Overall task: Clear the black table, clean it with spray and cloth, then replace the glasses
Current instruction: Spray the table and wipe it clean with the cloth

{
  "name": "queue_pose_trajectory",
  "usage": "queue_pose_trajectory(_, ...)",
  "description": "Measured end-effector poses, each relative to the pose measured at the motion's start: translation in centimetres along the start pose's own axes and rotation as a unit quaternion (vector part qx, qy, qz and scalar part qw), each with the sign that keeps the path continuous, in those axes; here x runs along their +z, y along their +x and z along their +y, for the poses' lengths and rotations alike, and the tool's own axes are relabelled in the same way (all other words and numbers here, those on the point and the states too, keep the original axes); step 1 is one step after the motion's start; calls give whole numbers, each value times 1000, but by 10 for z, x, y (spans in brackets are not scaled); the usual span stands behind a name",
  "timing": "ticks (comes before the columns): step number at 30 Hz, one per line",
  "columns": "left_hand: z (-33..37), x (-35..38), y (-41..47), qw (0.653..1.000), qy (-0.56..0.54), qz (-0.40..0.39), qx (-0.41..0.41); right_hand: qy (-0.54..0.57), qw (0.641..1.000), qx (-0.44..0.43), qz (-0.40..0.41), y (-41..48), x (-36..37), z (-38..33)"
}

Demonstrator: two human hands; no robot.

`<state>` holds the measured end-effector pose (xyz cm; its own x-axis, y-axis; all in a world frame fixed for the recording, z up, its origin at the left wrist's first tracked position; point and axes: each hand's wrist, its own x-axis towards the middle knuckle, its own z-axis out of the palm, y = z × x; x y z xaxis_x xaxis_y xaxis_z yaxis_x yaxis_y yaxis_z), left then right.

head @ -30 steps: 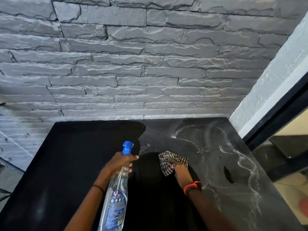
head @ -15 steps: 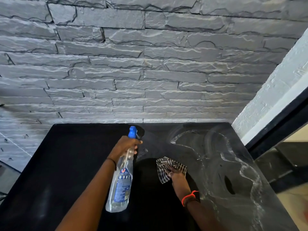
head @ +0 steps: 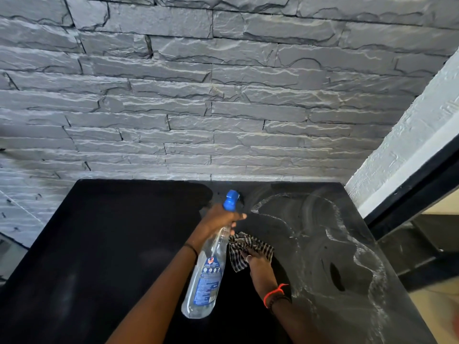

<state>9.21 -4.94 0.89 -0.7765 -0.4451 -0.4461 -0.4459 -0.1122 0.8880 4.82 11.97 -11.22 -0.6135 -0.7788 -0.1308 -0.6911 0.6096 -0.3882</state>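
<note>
A black table (head: pixel 104 244) fills the lower part of the view, pushed against a wall of rough grey stone strips (head: pixel 198 95). Its left half is dark and matte. Near the middle, the person's left hand (head: pixel 218 218) is wrapped around the neck of a clear plastic spray bottle (head: pixel 207 274), held in the air above the table with its blue trigger head (head: pixel 231 200) pointing toward the wall and its base toward the viewer. A blue label runs down the bottle, with a small round red and blue emblem at its top; the print is too small to read. Just right of the bottle, the right hand (head: pixel 259 268) presses down with fingers closed over a crumpled black and white checked cloth (head: pixel 244 247) that lies on the table. A ring shows on one finger and red and dark bands circle that wrist. Farther right, the table's surface carries pale swirled streaks (head: pixel 347 244). A white textured wall edge (head: pixel 409 145) stands at the far right.
</note>
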Motion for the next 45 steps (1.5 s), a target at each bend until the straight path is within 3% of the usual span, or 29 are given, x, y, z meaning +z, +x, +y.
queue_pose_trajectory(9, -49, -29, -49, 997, -11, 72, -41, 10, 1000, -16, 11, -5, -6, -5)
queue_pose_trajectory(16, -67, -47, -86, 995, -53, 40, -71, 9, 999, -44, -7, -3, -14, 13)
queue_pose_trajectory(23, -77, -58, -99, 988, -83, 90, -90, 18, 998, -54, -19, 50, -31, 33)
queue_pose_trajectory(28, -80, -69, -102, 982, -98, 130, -99, -14, 999, -37, -33, 112, -14, -9)
queue_pose_trajectory(31, -79, -75, -101, 977, -107, 151, -102, -38, 994, -86, -50, 134, 20, -44)
queue_pose_trajectory(36, -73, -83, -93, 976, -102, 164, -101, -5, 980, -176, -93, 85, 18, -90)
queue_pose_trajectory(40, -64, -89, -78, 975, -115, 164, -101, -41, 960, -272, -43, 48, 25, -50)
queue_pose_trajectory(45, -60, -101, -61, 974, -148, 146, -93, -19, 967, -252, -44, 40, -6, 28)
